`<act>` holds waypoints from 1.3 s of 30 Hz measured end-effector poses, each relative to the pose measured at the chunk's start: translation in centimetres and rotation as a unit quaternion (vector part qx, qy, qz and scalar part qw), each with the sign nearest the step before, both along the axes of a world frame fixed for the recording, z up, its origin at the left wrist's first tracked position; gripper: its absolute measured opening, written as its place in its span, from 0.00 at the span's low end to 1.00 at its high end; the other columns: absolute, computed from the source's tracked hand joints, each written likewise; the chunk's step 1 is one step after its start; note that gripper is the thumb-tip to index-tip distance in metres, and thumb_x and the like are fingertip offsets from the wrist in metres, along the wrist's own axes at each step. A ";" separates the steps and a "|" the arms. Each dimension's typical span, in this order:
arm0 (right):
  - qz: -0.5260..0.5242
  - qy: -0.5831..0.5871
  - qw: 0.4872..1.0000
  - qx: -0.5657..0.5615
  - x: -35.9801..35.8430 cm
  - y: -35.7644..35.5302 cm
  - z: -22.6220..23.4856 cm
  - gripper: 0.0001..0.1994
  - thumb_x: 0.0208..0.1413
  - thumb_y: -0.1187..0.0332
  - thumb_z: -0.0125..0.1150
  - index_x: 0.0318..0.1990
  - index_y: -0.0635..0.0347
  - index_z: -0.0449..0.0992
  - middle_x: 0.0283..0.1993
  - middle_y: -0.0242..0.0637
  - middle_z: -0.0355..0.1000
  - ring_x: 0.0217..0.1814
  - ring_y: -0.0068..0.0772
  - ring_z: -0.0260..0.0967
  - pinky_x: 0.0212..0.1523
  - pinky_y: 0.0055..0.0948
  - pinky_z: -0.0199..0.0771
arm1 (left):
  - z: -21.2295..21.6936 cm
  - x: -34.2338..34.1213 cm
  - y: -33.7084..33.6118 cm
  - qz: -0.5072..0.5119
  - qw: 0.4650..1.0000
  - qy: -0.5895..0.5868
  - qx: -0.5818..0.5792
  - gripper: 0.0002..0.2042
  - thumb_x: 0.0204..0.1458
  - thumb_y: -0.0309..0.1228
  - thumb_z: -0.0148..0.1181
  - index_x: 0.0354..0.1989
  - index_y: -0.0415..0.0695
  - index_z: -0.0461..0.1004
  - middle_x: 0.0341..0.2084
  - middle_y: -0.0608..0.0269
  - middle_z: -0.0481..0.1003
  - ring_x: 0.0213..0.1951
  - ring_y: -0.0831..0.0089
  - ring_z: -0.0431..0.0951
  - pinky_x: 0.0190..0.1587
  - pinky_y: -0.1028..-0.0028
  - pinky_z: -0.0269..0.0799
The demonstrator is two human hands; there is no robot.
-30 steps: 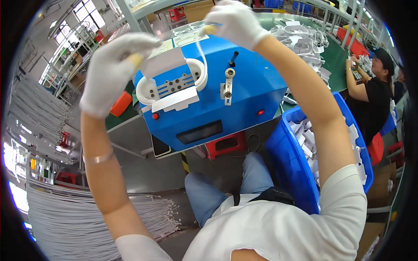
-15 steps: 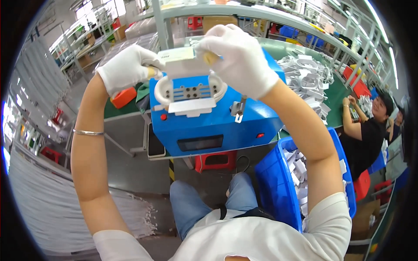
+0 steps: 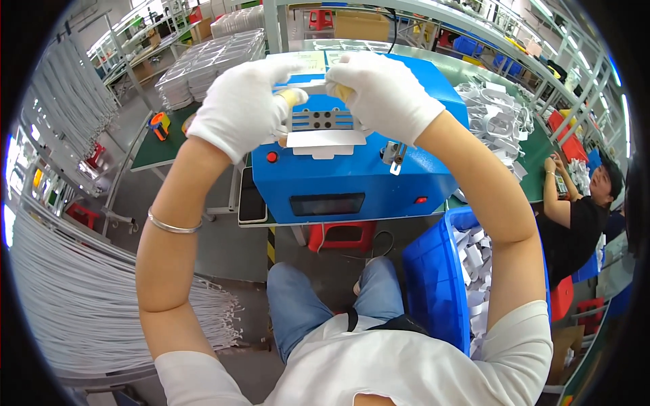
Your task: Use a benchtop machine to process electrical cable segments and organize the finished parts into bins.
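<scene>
Both my hands wear white gloves with yellow thumb tips, and meet over the metal fixture [image 3: 322,120] on top of a blue bench machine [image 3: 271,186]. My left hand [image 3: 247,105] is closed on the left end of a white flat piece [image 3: 313,87]. At its right end, my right hand [image 3: 379,95] is pinched shut. Only a thin pale band of the piece shows between the gloves. A white folded card flap [image 3: 325,140] sticks out at the fixture's front. The gloves hide both sides of the fixture, where a white cable bundle showed earlier.
Right of the machine lies a heap of white cables [image 3: 497,115]. A blue bin [image 3: 433,291] of white paper pieces stands by my right arm. An orange tape dispenser [image 3: 160,126] and stacked clear trays [image 3: 217,64] are at left. A co-worker [image 3: 582,210] sits at far right.
Both hands have come down and closer together, bringing the white piece down toward the fixture. My left hand now covers the fixture's left side. The whole view has shifted slightly.
</scene>
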State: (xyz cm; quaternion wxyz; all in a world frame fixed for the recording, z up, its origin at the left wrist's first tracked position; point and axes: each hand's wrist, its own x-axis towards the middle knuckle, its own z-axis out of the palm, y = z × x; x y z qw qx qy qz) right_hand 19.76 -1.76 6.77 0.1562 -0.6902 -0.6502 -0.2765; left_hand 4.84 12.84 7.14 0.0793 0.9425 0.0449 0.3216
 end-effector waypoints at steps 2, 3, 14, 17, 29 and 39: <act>-0.019 0.006 0.999 -0.027 0.3 0.3 0.2 0.07 0.54 0.71 0.56 0.39 0.58 0.77 0.36 0.42 0.72 0.37 0.40 0.71 0.38 0.32 0.74 | -0.9 0.9 0.2 -0.041 0.994 -0.067 0.071 0.09 0.47 0.31 0.61 0.34 0.41 0.78 0.29 0.53 0.76 0.34 0.57 0.76 0.40 0.66 0.72; -0.021 0.006 0.999 -0.029 0.3 0.3 0.6 0.07 0.54 0.71 0.56 0.39 0.58 0.77 0.36 0.42 0.72 0.37 0.40 0.71 0.38 0.32 0.74 | -1.2 1.2 0.5 -0.043 0.994 -0.068 0.068 0.09 0.47 0.31 0.61 0.34 0.41 0.78 0.29 0.53 0.76 0.34 0.57 0.76 0.40 0.66 0.72; 0.056 0.460 0.886 -0.016 1.0 0.3 1.5 0.14 0.61 0.63 0.49 0.44 0.62 0.75 0.37 0.36 0.74 0.38 0.23 0.70 0.41 0.24 0.73 | -1.4 1.9 0.2 -0.079 0.973 -0.170 0.133 0.07 0.40 0.23 0.64 0.29 0.41 0.75 0.31 0.57 0.73 0.36 0.58 0.73 0.39 0.65 0.70; 0.047 0.465 0.884 0.014 0.3 0.8 0.3 0.07 0.51 0.76 0.59 0.39 0.62 0.78 0.33 0.32 0.72 0.34 0.21 0.68 0.39 0.22 0.73 | -1.6 2.1 0.1 -0.027 0.979 -0.178 0.096 0.13 0.39 0.24 0.66 0.35 0.43 0.73 0.34 0.54 0.73 0.41 0.55 0.73 0.41 0.64 0.70; 0.123 0.249 0.959 0.050 1.0 0.5 0.8 0.07 0.46 0.79 0.59 0.34 0.62 0.76 0.27 0.39 0.70 0.29 0.32 0.67 0.32 0.27 0.71 | -1.1 2.1 0.4 -0.061 0.997 -0.043 -0.009 0.12 0.43 0.22 0.61 0.38 0.39 0.70 0.30 0.47 0.76 0.35 0.50 0.76 0.39 0.63 0.71; 0.087 -0.018 0.995 0.053 -0.2 -0.1 0.4 0.08 0.43 0.77 0.56 0.34 0.61 0.74 0.31 0.38 0.70 0.30 0.38 0.71 0.31 0.31 0.74 | -1.4 2.2 0.4 -0.075 0.996 -0.057 0.000 0.10 0.43 0.25 0.62 0.34 0.42 0.71 0.28 0.50 0.76 0.35 0.52 0.76 0.39 0.60 0.71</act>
